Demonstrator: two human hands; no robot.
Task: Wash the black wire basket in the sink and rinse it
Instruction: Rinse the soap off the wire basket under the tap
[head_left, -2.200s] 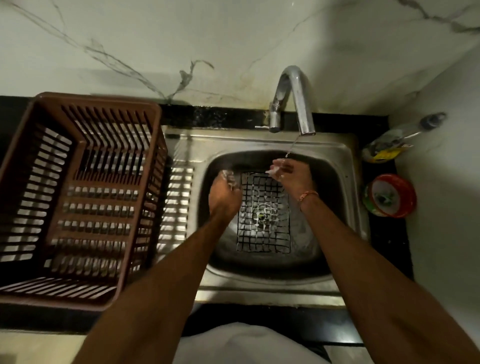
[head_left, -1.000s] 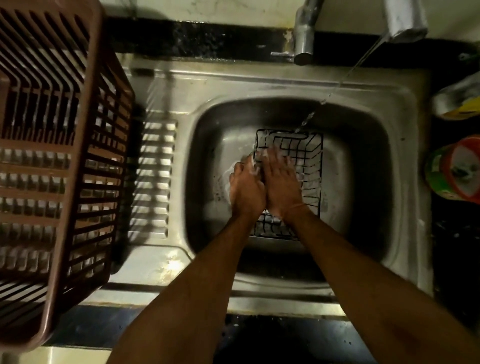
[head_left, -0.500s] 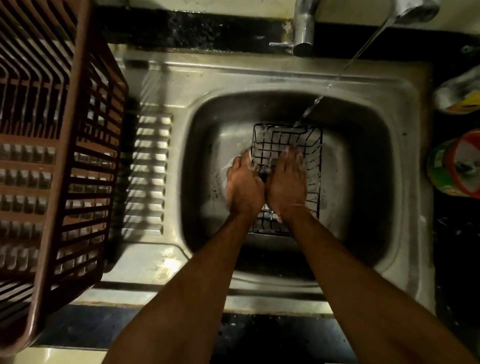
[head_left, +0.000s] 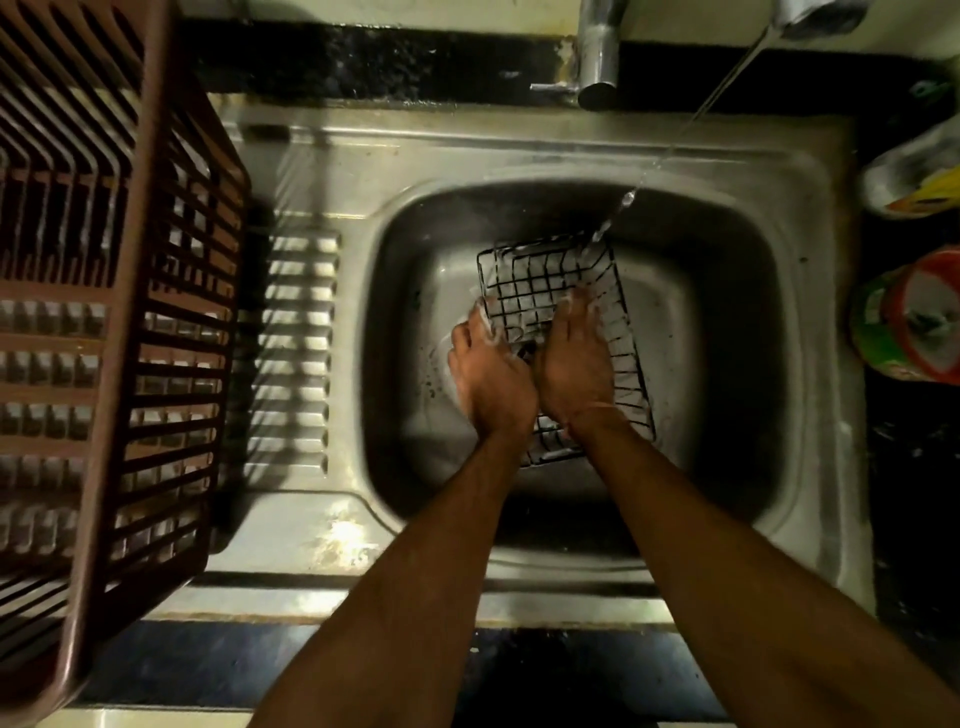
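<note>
1. The basket (head_left: 563, 332) sits in the sink (head_left: 810, 322), centre of the frame; since a moment ago it has swung a little so its far end meets the stream (head_left: 613, 213).
2. Our left hand (head_left: 493, 379) has slid to the basket's left rim, fingers curled on the wire.
3. Our right hand (head_left: 571, 358) lies flat inside, fingers straight.
4. We judge the scrubbing continues; the rinse is only starting.

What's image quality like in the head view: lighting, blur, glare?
Head view: dim warm light, corners dark; glare patch on the steel sink's front rim; left hand and right hand slightly motion-blurred on the black wire basket; wide-angle bowing at the brown plastic crate.
</note>
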